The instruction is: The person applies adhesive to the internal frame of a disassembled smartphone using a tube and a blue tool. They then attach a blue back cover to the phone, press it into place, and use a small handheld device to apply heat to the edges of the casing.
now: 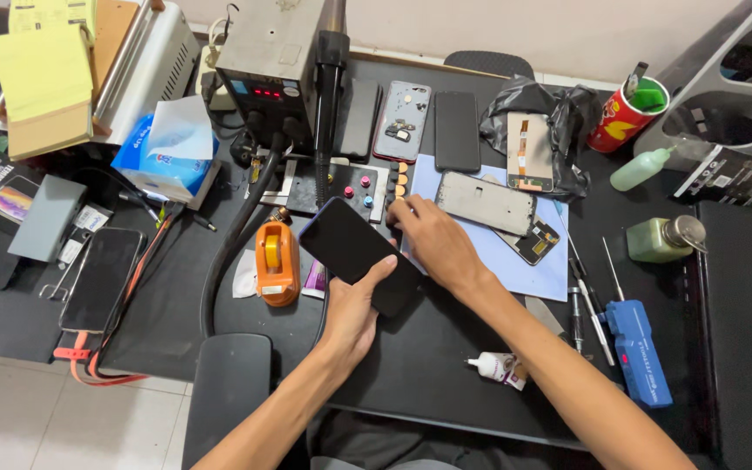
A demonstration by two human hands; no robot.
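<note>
My left hand [352,309] grips a dark smartphone [352,245] from below, thumb laid across its black screen, holding it tilted above the dark work mat [411,357]. My right hand [433,244] reaches past the phone's right edge, its fingertips touching down near a small black holder of round orange and pink parts [398,181]. A bare phone frame [485,202] lies just right of that hand on a pale blue sheet [541,274].
An orange tape dispenser [277,261] sits left of the phone. A hot-air station [273,61] with black hose stands behind. Phones and opened backs [402,120] line the rear. Screwdrivers [587,296], a blue tool [639,348], a glue tube [496,367] and bottles lie right.
</note>
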